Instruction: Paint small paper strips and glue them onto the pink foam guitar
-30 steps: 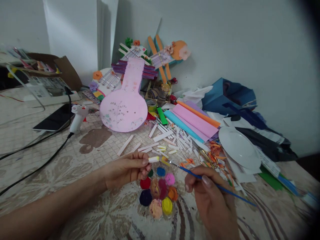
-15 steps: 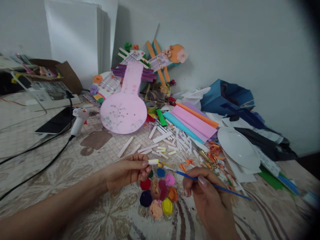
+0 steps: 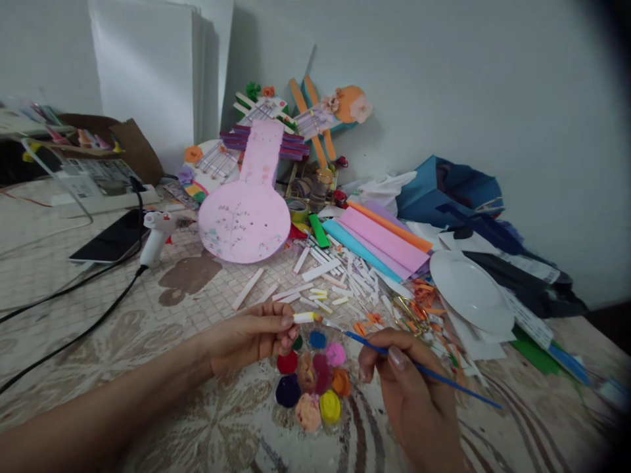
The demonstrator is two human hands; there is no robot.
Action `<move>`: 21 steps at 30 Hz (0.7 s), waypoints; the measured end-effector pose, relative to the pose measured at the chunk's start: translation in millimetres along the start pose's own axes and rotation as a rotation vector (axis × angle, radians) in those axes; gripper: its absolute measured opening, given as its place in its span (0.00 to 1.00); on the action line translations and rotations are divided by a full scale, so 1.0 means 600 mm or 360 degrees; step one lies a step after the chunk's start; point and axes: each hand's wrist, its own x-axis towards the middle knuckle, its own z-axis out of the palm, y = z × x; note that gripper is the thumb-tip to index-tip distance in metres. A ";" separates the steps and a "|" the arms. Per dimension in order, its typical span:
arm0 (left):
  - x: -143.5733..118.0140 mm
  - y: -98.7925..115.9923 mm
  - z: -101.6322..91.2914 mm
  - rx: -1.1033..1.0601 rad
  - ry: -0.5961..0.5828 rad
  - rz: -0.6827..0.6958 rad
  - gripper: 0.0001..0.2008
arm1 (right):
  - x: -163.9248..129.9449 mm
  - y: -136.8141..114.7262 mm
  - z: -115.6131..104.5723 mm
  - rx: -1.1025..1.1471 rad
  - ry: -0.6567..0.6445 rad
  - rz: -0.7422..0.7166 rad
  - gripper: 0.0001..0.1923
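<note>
Left hand: grip pinches strip above palette.
Right hand: grip pinches brush, tip touching strip's end.
Technique: keep strip steady; use light, short strokes.

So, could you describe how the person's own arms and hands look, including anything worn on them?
Both are bare. The left forearm shows no sleeve up to the picture's edge, and the left hand wears no glove, ring or bracelet that I can see. The right hand is also ungloved, with a longish, pale fingernail on the thumb. Its wrist is out of view, so a sleeve there cannot be told.
</note>
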 end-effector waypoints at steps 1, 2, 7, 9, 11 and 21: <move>0.000 0.000 0.000 -0.0005 -0.0004 0.0006 0.06 | 0.001 0.001 0.000 -0.0017 -0.0036 -0.0027 0.10; 0.000 0.000 0.000 -0.0015 -0.0003 0.0011 0.06 | 0.002 0.001 -0.001 -0.0030 -0.0063 -0.0052 0.10; 0.000 0.002 0.004 -0.0059 0.0034 0.0032 0.06 | 0.001 0.004 -0.004 -0.0063 -0.0005 -0.0107 0.10; 0.000 0.002 0.005 -0.0067 0.0043 0.0039 0.06 | 0.000 0.005 -0.004 -0.0089 0.0023 -0.0154 0.10; 0.000 0.001 0.007 -0.0072 0.0052 0.0043 0.07 | 0.000 0.006 -0.003 -0.0116 0.0034 -0.0183 0.10; -0.001 0.001 0.006 -0.0045 0.0052 0.0008 0.07 | -0.002 0.007 -0.001 -0.0172 0.0017 -0.0115 0.10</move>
